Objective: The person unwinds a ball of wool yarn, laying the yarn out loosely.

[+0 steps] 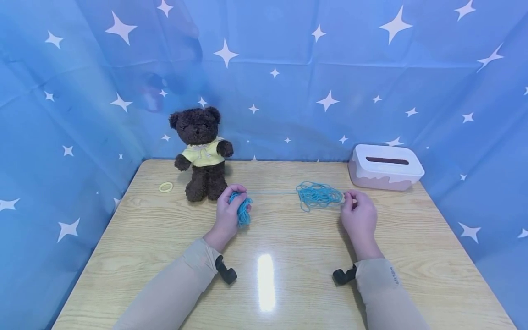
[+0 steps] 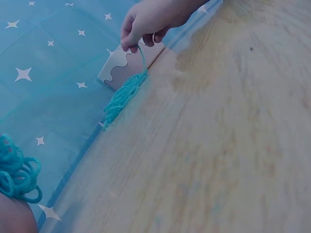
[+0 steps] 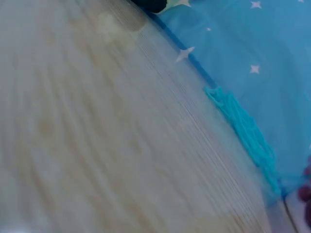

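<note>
head: high, forward-down | wrists: low, tilted, closer | shared: yarn pile [image 1: 318,195]

Booth-like nook, starry blue cloth [image 1: 288,101]

In front of me a pale wooden table [image 1: 305,256] bears a loose heap of blue yarn [image 1: 316,195]. A teddy bear [image 1: 202,153] stands toward the back left beside a yellow ring [image 1: 160,188], a tissue box [image 1: 379,182] at the back right.
</note>
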Tool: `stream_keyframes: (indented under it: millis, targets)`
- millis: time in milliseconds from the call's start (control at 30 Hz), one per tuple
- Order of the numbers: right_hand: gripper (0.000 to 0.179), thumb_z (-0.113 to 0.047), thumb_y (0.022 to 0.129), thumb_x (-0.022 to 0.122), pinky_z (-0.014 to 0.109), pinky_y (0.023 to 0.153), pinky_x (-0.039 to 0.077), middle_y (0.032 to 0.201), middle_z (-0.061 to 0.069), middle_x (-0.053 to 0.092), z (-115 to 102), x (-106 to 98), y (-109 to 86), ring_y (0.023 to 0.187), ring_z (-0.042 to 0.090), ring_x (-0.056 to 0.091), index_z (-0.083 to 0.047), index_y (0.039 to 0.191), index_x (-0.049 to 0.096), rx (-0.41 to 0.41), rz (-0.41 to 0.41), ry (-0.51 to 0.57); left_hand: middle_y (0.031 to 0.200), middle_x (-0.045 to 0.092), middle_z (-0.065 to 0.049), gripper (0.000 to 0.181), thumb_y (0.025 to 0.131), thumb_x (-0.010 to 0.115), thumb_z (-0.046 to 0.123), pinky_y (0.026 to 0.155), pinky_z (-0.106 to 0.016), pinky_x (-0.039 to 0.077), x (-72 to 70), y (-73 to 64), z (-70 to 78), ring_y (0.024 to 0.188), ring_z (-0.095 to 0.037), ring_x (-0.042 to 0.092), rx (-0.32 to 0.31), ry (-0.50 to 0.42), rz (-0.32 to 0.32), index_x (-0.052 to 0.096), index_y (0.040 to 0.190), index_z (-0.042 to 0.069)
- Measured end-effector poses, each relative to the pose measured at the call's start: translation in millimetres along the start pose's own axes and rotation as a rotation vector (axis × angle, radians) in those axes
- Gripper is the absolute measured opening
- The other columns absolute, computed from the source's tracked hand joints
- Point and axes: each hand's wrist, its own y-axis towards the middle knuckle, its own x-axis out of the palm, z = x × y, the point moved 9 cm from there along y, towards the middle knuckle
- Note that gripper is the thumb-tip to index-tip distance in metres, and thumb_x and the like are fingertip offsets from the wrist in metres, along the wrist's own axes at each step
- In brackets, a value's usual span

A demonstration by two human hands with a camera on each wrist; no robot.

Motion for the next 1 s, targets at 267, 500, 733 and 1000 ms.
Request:
stream_keyframes:
  millis: [267, 500, 733, 1000]
  targets:
    - [0.029, -0.023, 0.109, 0.064, 0.059, 0.086, 0.056, 0.114, 0.023, 0.073, 2.0, 16.7, -4.0, 0.100, 0.042, 0.072, 0.000, 0.118, 0.080, 0.015, -0.221, -0.101, 0.093, 0.060, -0.002, 0.012, 0.105, 0.055, 0.004, 0.063, -0.027, 0.058, 1.4, -0.2, -0.9, 0.066, -0.012, 0.059, 0.001, -0.004, 0.004, 0.059, 0.113, -0.005]
    - [0.026, -0.019, 0.109, 0.063, 0.048, 0.082, 0.054, 0.117, 0.020, 0.069, -19.8, 17.1, -7.5, 0.096, 0.036, 0.068, -0.002, 0.125, 0.074, -0.051, -0.147, -0.005, 0.097, 0.062, -0.002, 0.015, 0.105, 0.055, 0.005, 0.063, -0.026, 0.058, 4.0, 0.2, -0.8, 0.067, -0.012, 0.059, -0.001, -0.008, -0.019, 0.057, 0.114, -0.008]
    - [0.024, -0.008, 0.104, 0.070, 0.021, 0.075, 0.057, 0.123, 0.018, 0.073, -80.3, 42.9, -30.6, 0.086, 0.022, 0.068, -0.001, 0.126, 0.075, -0.292, -0.205, 0.268, 0.098, 0.061, -0.002, 0.007, 0.105, 0.057, 0.004, 0.063, -0.025, 0.058, 5.1, -0.1, -0.7, 0.068, -0.012, 0.060, -0.001, -0.004, -0.031, 0.062, 0.109, 0.003]
    - [0.040, -0.010, 0.109, 0.067, 0.026, 0.080, 0.063, 0.148, 0.015, 0.070, -135.5, 94.2, -64.9, 0.090, 0.019, 0.074, -0.005, 0.148, 0.066, -0.352, -0.512, 0.428, 0.097, 0.062, -0.001, 0.011, 0.104, 0.056, 0.001, 0.062, -0.025, 0.057, 6.7, -1.9, -1.5, 0.068, -0.012, 0.061, -0.008, -0.002, -0.046, 0.058, 0.112, -0.006]
